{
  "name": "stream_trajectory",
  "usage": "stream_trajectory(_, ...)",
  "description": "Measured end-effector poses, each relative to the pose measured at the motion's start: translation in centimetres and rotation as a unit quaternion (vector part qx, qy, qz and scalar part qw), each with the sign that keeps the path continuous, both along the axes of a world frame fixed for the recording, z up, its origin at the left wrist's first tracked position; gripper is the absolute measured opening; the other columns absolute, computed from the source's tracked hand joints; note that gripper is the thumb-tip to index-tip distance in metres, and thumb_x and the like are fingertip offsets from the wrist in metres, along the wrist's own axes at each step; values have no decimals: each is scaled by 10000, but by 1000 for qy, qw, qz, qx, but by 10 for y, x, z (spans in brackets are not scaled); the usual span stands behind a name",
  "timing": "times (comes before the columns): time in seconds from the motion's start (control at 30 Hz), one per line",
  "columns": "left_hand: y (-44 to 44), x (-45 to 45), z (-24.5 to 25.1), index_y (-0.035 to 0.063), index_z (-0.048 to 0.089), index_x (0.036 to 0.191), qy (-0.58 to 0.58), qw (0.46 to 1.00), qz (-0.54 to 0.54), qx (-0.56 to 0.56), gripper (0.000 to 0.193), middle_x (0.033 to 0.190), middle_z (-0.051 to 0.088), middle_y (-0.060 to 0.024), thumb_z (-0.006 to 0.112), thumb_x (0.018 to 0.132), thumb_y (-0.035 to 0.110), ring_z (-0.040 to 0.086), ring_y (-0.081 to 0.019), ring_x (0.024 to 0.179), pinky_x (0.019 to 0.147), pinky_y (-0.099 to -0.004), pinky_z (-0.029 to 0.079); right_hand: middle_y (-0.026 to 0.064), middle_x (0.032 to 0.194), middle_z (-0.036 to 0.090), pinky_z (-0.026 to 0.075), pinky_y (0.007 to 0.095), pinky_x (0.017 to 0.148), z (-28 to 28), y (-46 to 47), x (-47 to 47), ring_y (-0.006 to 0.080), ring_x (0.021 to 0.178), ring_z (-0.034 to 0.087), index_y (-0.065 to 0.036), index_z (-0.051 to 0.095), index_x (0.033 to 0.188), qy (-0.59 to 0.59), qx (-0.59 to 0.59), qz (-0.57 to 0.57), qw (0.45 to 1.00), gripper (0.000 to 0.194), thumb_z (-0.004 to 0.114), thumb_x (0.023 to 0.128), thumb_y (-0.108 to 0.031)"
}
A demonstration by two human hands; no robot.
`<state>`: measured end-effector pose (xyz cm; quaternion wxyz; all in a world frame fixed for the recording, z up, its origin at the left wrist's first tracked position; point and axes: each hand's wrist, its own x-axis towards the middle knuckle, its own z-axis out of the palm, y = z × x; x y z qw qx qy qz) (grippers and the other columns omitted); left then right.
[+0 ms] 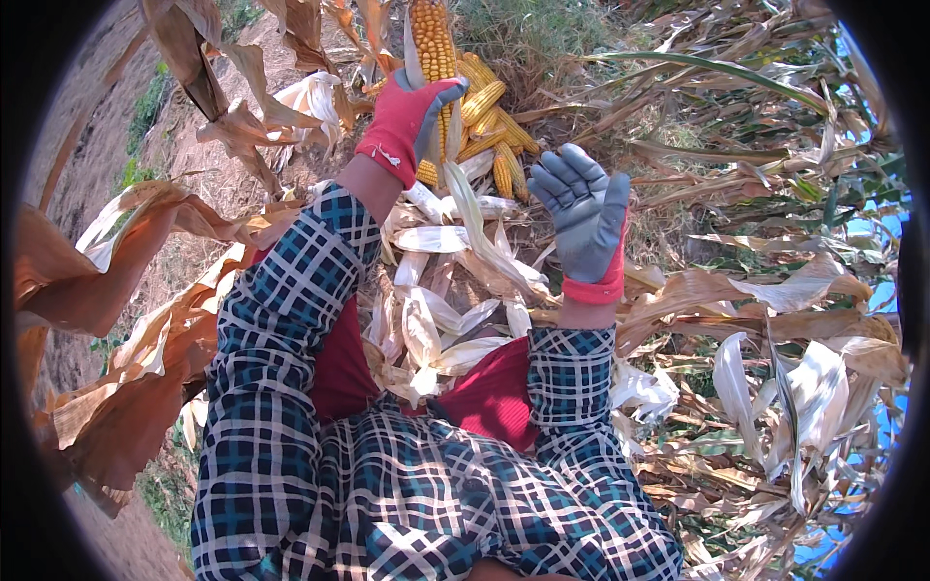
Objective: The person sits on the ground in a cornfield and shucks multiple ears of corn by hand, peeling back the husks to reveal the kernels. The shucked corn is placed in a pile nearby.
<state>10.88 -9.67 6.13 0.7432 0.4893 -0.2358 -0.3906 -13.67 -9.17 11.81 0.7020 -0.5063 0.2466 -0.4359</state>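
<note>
My left hand [408, 120], in a red work glove with a grey coated palm, grips a yellow ear of corn [434, 43] near its lower end. A strip of pale husk still hangs along that ear, which points away from me. My right hand [577, 210], gloved the same way, is raised with its grey palm showing and its fingers loosely apart, holding nothing. Between and beyond the hands, several husked corn ears [501, 131] lie piled on the ground. Nearer to me, loose pale corn husks [429, 319] are scattered in front of my knees.
Dry corn leaves [167, 269] arch up on the left, close to my left arm. Standing or leaning dry corn stalks [763, 305] crowd the right side. Bare soil [211, 167] shows at the left, and grass [530, 36] grows behind the pile.
</note>
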Motion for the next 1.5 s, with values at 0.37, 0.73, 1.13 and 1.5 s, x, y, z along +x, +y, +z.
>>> stream_trajectory(0.37, 30, -61, 30, 26, 530, 1213, 39, 985, -161, -52, 485, 1085, 633, -38, 771, 822, 184, 620, -129, 948, 838, -293, 506, 79, 1119, 641, 521, 303, 804, -53, 21, 40, 154, 959, 638, -26, 463, 1301, 277, -30, 28, 960, 667, 798, 774, -262)
stream_trajectory(0.73, 32, -28, 45, 12, 631, 1077, -45, 988, -52, -141, 345, 906, 605, 18, 662, 927, 321, 517, -62, 842, 777, -232, 439, 154, 1176, 640, 508, 376, 902, -68, 24, 46, 251, 1072, 637, -36, 434, 1343, 415, -170, 12, 894, 827, 841, 697, -355)
stream_trajectory(1.13, 38, -15, 48, -22, 616, 1001, 94, 936, -234, -247, 437, 915, 667, -142, 381, 1040, 344, 664, -245, 895, 870, -409, 532, 151, 1157, 645, 507, 378, 900, -54, 8, 14, 279, 1051, 645, -51, 479, 1313, 444, -260, 39, 856, 824, 865, 646, -345)
stream_trajectory(1.5, 24, -26, 34, -2, 578, 1036, 413, 877, -165, -184, 393, 814, 632, -78, 450, 1022, 369, 645, -228, 780, 733, -357, 556, 19, 1131, 632, 498, 274, 870, -63, 54, 47, 114, 996, 614, -52, 539, 1254, 190, 58, 191, 961, 560, 810, 770, -126)
